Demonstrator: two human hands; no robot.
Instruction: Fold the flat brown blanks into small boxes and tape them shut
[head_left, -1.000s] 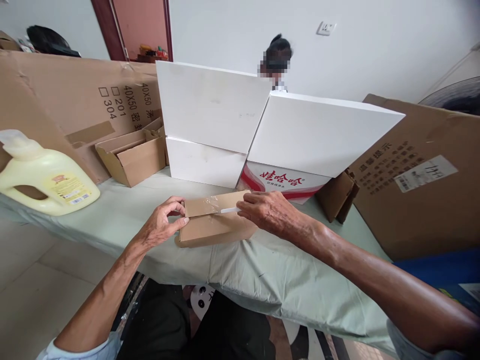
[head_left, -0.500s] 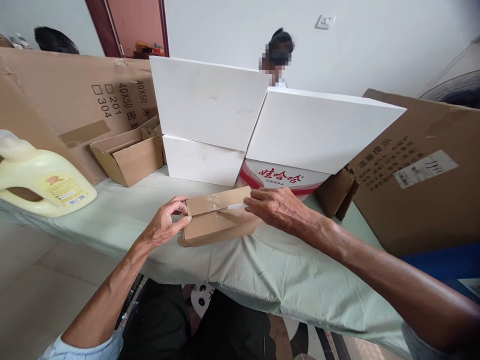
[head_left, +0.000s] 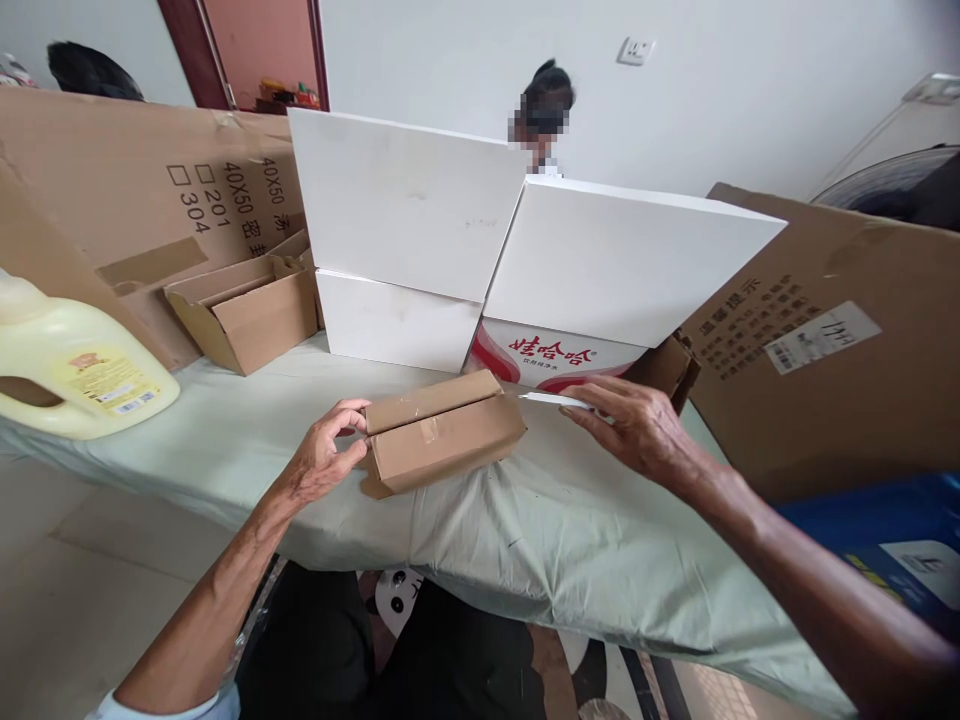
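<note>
A small flat brown cardboard box point(head_left: 442, 440) with clear tape over its top seam lies on the pale green cloth of the table point(head_left: 525, 530). My left hand point(head_left: 322, 460) grips the box's left end, fingers curled on it. My right hand point(head_left: 637, 425) is off the box to the right. It pinches a thin white blade-like tool point(head_left: 551, 399) whose tip points back at the box's right end.
White boards point(head_left: 420, 210) lean on a red-and-white printed box point(head_left: 555, 355) behind. An open small carton point(head_left: 240, 310) and a cream detergent jug point(head_left: 75, 370) sit at left. Large cardboard sheets point(head_left: 840, 340) stand on both sides. A person's head shows behind the boards.
My right hand drew the white tool along the box's seam and off its right end, moving right. My left hand stayed on the box's left end.
</note>
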